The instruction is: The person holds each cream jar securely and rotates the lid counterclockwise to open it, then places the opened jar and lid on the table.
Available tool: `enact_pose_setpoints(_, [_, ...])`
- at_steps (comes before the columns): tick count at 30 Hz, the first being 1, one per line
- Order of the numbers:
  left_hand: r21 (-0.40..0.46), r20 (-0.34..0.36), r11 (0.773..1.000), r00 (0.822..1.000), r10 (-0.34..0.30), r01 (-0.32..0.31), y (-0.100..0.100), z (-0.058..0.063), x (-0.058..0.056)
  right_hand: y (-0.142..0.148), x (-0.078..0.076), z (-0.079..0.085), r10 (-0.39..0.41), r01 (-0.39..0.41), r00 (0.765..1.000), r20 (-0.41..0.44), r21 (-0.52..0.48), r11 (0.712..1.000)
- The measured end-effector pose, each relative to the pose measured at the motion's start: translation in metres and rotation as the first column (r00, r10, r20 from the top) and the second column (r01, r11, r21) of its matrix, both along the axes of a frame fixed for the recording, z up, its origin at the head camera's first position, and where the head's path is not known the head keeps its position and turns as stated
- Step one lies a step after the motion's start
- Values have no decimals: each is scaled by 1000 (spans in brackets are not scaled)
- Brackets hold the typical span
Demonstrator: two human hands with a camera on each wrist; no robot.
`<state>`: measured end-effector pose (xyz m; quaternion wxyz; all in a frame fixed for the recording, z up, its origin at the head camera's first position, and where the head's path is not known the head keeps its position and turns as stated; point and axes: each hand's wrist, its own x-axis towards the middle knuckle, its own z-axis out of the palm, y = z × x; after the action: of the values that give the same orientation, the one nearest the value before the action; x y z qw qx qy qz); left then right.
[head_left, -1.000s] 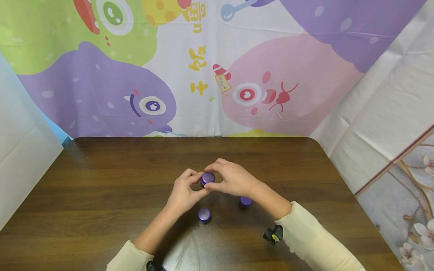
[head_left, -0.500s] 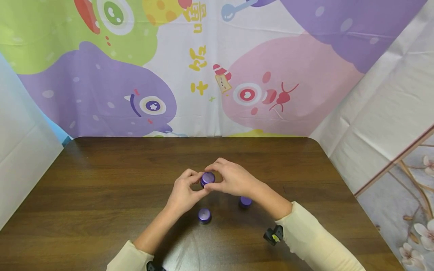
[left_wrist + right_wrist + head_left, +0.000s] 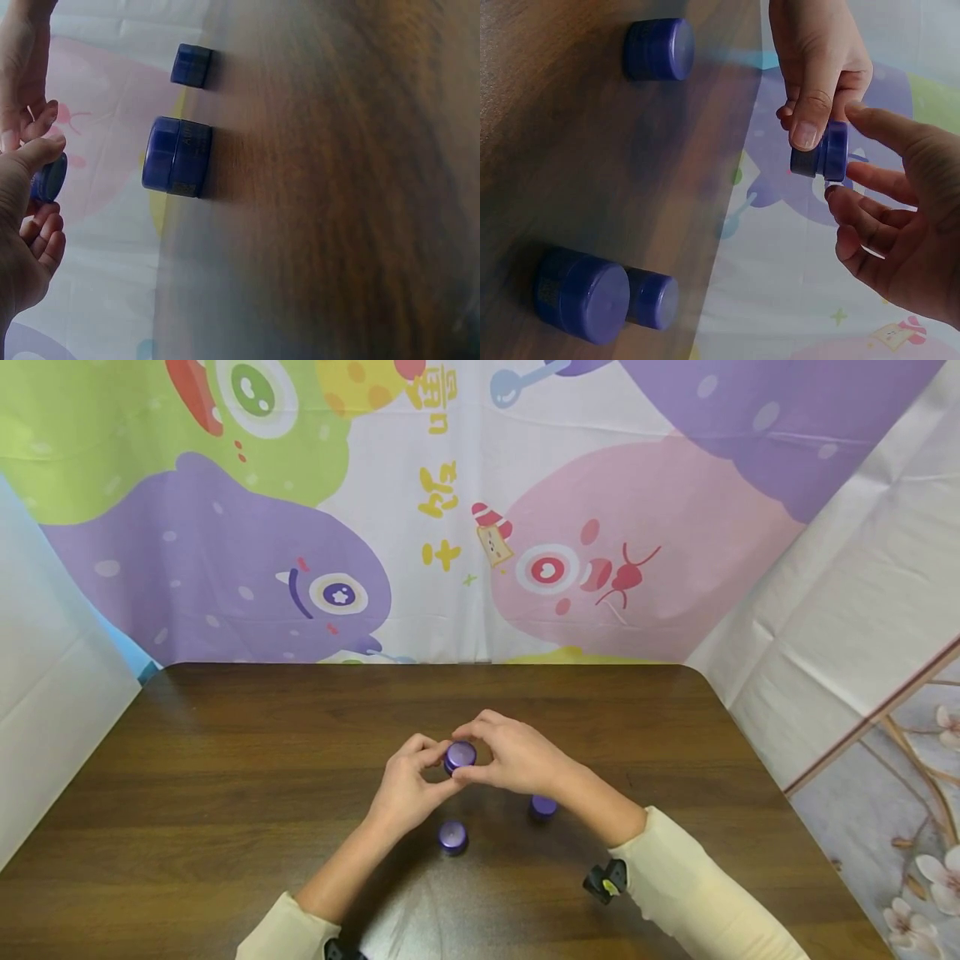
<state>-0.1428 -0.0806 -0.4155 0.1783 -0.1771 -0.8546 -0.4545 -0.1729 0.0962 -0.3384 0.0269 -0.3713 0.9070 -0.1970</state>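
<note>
Between both hands is a small purple screw-lid jar (image 3: 461, 755), raised above the table with its lid facing up. My left hand (image 3: 405, 785) grips its lower part, the thumb lying across the side in the right wrist view. The thumb and fingers of my right hand (image 3: 517, 756) hold the lid (image 3: 837, 150) from the other side. On the table, a similar purple jar (image 3: 452, 837) stands nearer to me, and another jar (image 3: 543, 807) is partly covered by my right forearm. A third, smaller jar (image 3: 652, 298) shows behind a larger jar (image 3: 585, 296) in the right wrist view.
The dark wooden table (image 3: 262, 760) runs back to a hanging cloth (image 3: 420, 610) printed with cartoon creatures. White cloth (image 3: 825, 610) hangs at the right, and a floral panel (image 3: 915, 827) stands beyond the table's right edge.
</note>
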Motion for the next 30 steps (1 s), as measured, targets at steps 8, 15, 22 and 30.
enact_pose_setpoints(8, [3,38,1000,999,-1,1,1,0,0,0,-2,0,32,-32,999,31,13,999])
enact_pose_setpoints(15, [-14,18,1000,1000,10,-9,1,0,0,1,0,-1,29,-29,999,29,10,1000])
enact_pose_setpoints(22, [3,23,1000,1000,0,0,2,-1,-1,0,-1,-1,12,-12,1000,0,10,1000])
enact_pose_setpoints(30, [-5,18,1000,1000,-2,2,1,-3,-1,0,1,1,21,-22,999,42,13,1000])
